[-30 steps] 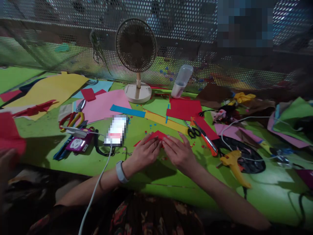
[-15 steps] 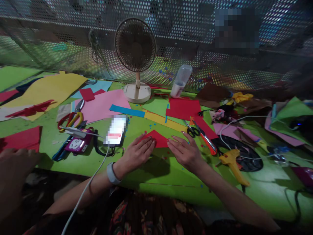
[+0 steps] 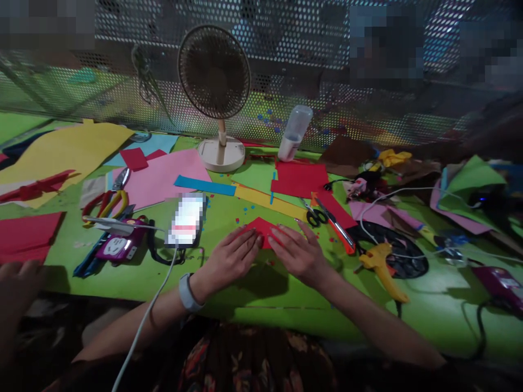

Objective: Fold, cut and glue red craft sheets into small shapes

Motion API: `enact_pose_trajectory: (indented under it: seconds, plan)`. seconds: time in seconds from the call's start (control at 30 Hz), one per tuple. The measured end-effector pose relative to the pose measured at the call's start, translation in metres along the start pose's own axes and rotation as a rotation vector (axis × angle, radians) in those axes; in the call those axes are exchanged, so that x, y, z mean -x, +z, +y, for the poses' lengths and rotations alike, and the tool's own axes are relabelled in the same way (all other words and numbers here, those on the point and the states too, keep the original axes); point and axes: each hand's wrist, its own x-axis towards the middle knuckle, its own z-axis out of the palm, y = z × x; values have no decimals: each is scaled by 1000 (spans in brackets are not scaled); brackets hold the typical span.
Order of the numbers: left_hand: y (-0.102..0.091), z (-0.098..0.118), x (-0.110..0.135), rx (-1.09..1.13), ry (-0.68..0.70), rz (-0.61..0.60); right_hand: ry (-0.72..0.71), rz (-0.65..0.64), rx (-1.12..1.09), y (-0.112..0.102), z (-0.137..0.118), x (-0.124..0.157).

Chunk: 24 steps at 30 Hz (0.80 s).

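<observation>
A small folded piece of red paper (image 3: 261, 230) with a pointed top lies on the green table (image 3: 229, 218). My left hand (image 3: 229, 258) lies flat on its left part, fingers stretched out. Mirroring it on the right part is my right hand (image 3: 298, 253), also flat with fingers spread. The fingertips of both hands nearly meet over the paper. A pale band sits on my left wrist.
A phone (image 3: 186, 220) on a white cable lies left of my hands. Black scissors (image 3: 314, 216), an orange cutter (image 3: 333, 226) and a yellow glue gun (image 3: 382, 267) lie to the right. A desk fan (image 3: 216, 92) stands behind. Another person's hand (image 3: 18, 286) rests at far left near red paper (image 3: 26, 234).
My hands, apart half a second ago, have slid together over the red paper. The other person's hand has laid its red sheet down at the left.
</observation>
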Motion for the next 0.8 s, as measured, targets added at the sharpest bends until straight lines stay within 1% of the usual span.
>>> enact_pose_trajectory:
  seconds: [0.07, 0.13, 0.33, 0.4, 0.47, 0.53, 0.63, 0.73, 0.8]
  plan:
    - [0, -1, 0, -31, 15, -8, -19, 24, 25, 3, 3, 0]
    - [-1, -6, 6, -65, 9, -9, -20, 37, 24, 4, 9, 3]
    - [-7, -32, 38, -163, -52, -11, 47, 47, 56, 3, 25, 20]
    - [-11, -40, 44, -185, -93, 20, 79, 73, 79, 2, 29, 23]
    - [-15, -42, 44, -185, -144, 82, 115, 89, 99, 2, 31, 23]
    - [-18, -37, 38, -149, -164, 133, 131, 83, 108, 3, 29, 20]
    - [-17, -20, 21, -52, -100, 137, 107, 63, 96, 6, 22, 11]
    - [-12, -3, 4, -18, -38, 21, 69, 66, 72, 8, 11, 2]
    - [-7, 2, -2, -27, -47, -43, 43, 61, 56, 9, 4, -1]
